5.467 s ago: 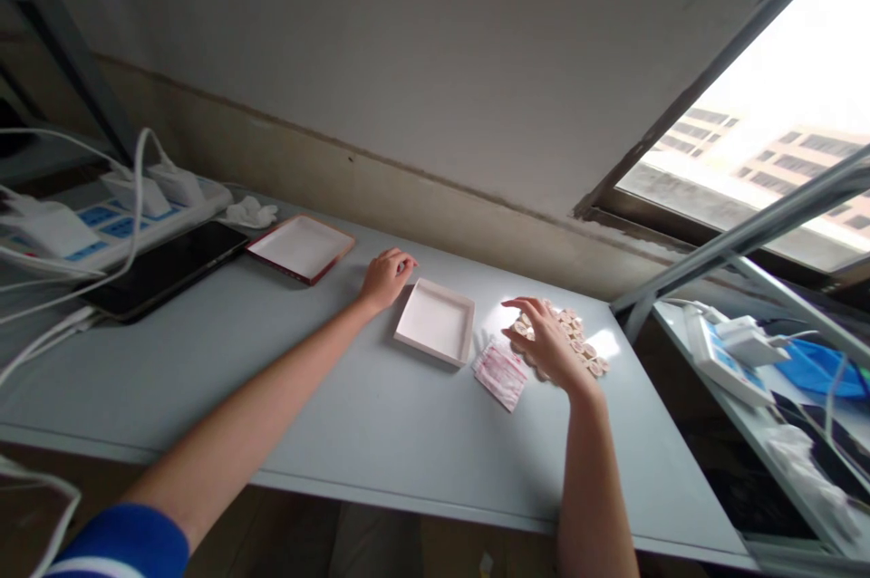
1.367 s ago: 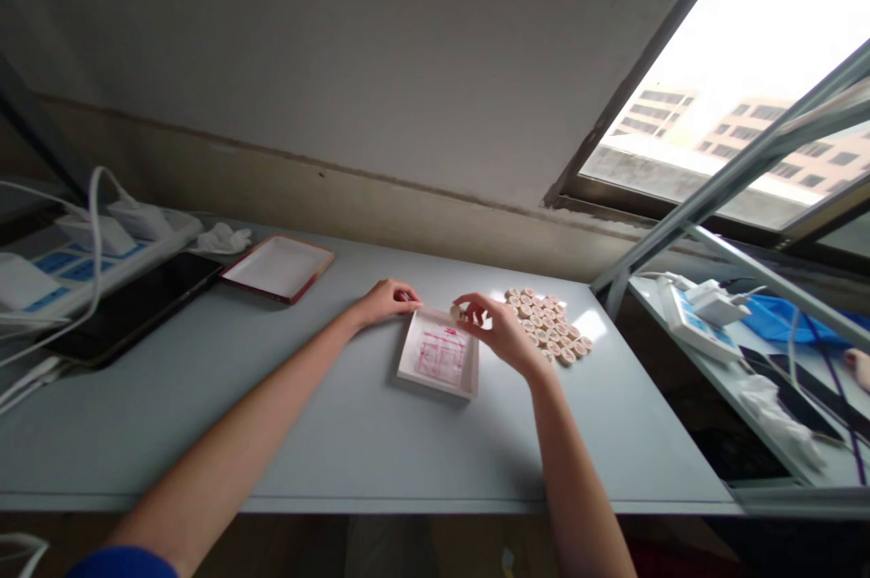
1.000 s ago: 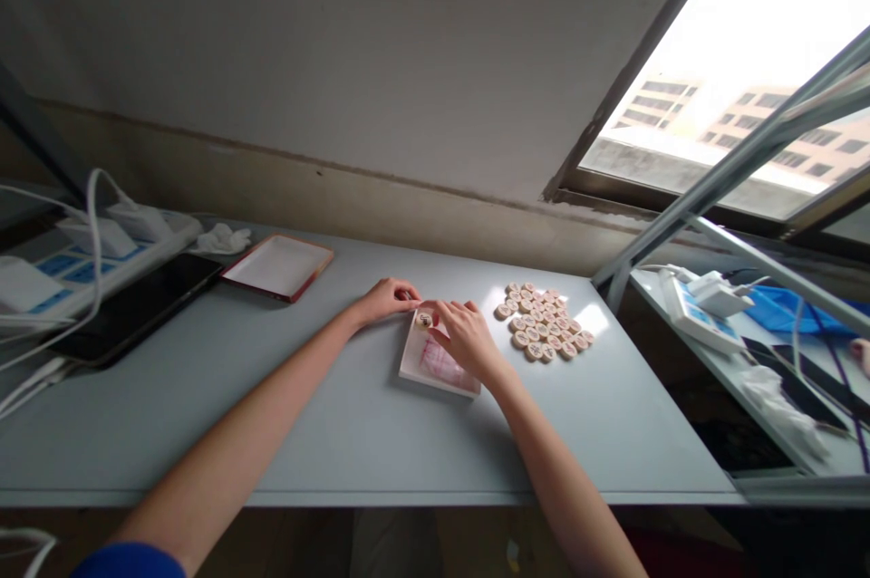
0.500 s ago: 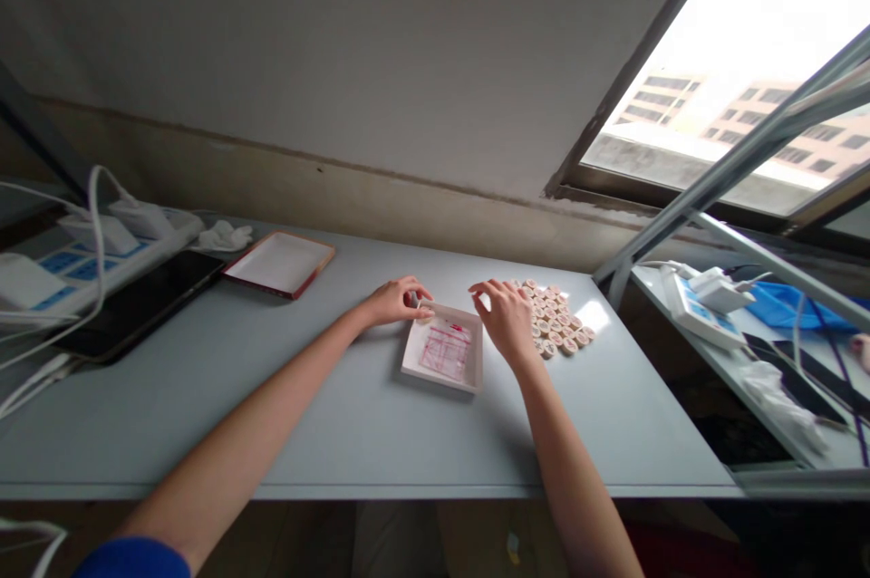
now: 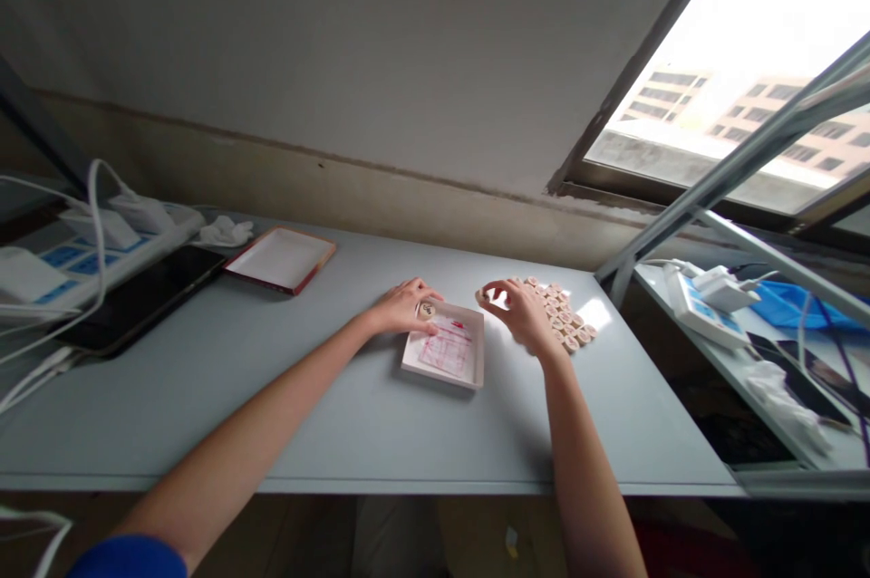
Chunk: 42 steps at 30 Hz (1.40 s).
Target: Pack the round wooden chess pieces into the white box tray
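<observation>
Round wooden Chinese chess pieces lie grouped on the right of the grey table. My right hand pinches one such piece between thumb and fingertips, just right of a shallow white box. At the box's far left corner is another Chinese chess piece with a dark character on top. My left hand is at that corner, its thumb and fingers apart on either side of this piece. A plastic sheet or bag with red lines lies in the box.
A shallow box lid with a red edge lies at the back left. Beside it are a dark phone-like slab, a power strip with cables and crumpled tissue. A metal frame rises at the right edge.
My right hand has drawn slightly right and now shows a chess piece at its fingertips. My left thumb has moved down from the corner piece, uncovering its character.
</observation>
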Available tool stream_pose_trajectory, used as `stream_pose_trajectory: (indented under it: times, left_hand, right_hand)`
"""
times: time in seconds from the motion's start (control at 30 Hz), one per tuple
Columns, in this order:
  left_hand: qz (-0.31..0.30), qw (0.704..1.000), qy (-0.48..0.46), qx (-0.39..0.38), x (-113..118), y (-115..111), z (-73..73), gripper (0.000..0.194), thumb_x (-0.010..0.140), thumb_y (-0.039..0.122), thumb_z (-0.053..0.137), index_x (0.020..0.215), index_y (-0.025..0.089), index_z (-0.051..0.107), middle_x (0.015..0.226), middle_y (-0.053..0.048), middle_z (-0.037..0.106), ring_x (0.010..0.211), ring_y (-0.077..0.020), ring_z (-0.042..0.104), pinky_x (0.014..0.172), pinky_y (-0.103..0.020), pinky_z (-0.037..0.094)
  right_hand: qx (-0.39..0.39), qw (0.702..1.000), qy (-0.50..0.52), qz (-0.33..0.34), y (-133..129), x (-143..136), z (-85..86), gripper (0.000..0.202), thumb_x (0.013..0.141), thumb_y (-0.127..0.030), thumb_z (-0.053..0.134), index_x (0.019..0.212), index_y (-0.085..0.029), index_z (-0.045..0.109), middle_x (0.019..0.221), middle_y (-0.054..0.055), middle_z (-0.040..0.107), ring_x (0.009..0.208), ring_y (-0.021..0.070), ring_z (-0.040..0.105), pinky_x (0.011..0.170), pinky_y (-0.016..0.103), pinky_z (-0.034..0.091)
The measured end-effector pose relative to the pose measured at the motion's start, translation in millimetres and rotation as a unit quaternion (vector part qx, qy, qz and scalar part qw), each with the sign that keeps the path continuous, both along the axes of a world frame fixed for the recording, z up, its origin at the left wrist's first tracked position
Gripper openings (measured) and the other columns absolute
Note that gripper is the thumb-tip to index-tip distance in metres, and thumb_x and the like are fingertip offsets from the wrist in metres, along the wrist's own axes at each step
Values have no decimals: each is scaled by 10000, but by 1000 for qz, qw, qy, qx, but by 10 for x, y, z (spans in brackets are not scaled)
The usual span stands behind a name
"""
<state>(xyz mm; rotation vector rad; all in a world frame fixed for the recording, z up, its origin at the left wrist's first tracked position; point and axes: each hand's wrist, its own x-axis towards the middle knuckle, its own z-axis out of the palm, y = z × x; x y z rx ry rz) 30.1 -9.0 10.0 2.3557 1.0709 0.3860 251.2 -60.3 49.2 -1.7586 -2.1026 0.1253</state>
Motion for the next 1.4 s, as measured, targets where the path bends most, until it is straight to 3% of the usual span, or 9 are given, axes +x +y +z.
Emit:
stream_pose_trajectory:
  times: [0.1, 0.17, 0.3, 0.5, 0.67, 0.87, 1.0, 1.17, 1.4]
  left_hand:
    - [1, 1000, -10, 11, 14, 11, -29, 510, 622, 408, 671, 1097, 263, 554, 1047, -34, 487, 986, -207, 495, 883, -290, 371]
    - [0, 1000, -16, 17, 25, 15, -47, 515, 620, 410, 672, 1096, 254, 551, 1037, -36, 496, 993, -207, 492, 881, -284, 373]
    - [15, 1000, -20, 13, 36, 7, -59, 584, 623, 429, 663, 1159, 261, 504, 1093, -45, 475, 991, -209, 505, 895, -290, 373]
    - [16, 1000, -22, -1, 30, -13, -25, 688, 585, 358, 696, 1216, 265, 438, 1155, -54, 437, 1024, -221, 500, 905, -305, 381]
    - [14, 1000, -26, -4, 29, -10, -19, 701, 568, 330, 706, 1211, 270, 436, 1172, -52, 429, 1041, -232, 494, 913, -321, 379]
    - [14, 999, -30, -2, 32, -10, -26, 686, 574, 288, 698, 1210, 271, 440, 1195, -52, 417, 1047, -228, 492, 920, -316, 372]
    - [18, 1000, -25, -1, 30, -3, -33, 700, 567, 332, 708, 1210, 266, 440, 1201, -56, 416, 1054, -231, 490, 925, -320, 366]
    - [6, 1000, -25, -5, 14, 12, -37, 733, 562, 411, 714, 1222, 255, 437, 1208, -68, 410, 1083, -245, 471, 943, -334, 351]
    - [-6, 999, -36, 11, -6, 25, -68, 561, 661, 373, 640, 1187, 258, 481, 1181, -54, 428, 1074, -222, 472, 954, -315, 341]
  right_hand:
    - [-26, 992, 3, 122, -51, -208, 25, 157, 803, -311, 543, 912, -216, 606, 790, 9, 615, 674, 123, 543, 621, 236, 371]
    - [-35, 989, -42, 140, -76, -341, 8, 131, 797, -292, 564, 886, -206, 606, 790, 13, 625, 692, 131, 551, 638, 245, 362]
    - [-7, 981, -127, 147, -77, -488, -84, 168, 811, -266, 558, 962, -202, 590, 888, 42, 641, 803, 167, 565, 687, 276, 327]
    - [34, 975, -171, 139, -50, -482, -180, 193, 834, -239, 525, 1022, -208, 553, 882, 31, 650, 801, 177, 559, 693, 292, 281]
    - [41, 977, -161, 136, -49, -457, -181, 91, 843, -232, 509, 912, -195, 555, 836, 22, 652, 758, 161, 560, 674, 285, 261]
    - [25, 981, -135, 134, -42, -456, -145, 108, 851, -273, 501, 825, -191, 567, 800, 8, 642, 731, 146, 567, 673, 277, 257]
    - [11, 983, -134, 128, -40, -412, -99, 78, 797, -266, 580, 843, -203, 585, 825, 13, 629, 768, 157, 561, 688, 280, 264]
    - [8, 985, -138, 106, -41, -303, -88, 197, 726, -297, 650, 886, -212, 573, 925, 41, 575, 876, 203, 526, 738, 305, 300]
    - [5, 988, -117, 103, -30, -254, -152, 201, 746, -246, 617, 931, -216, 543, 1014, 62, 513, 953, 225, 476, 757, 329, 360]
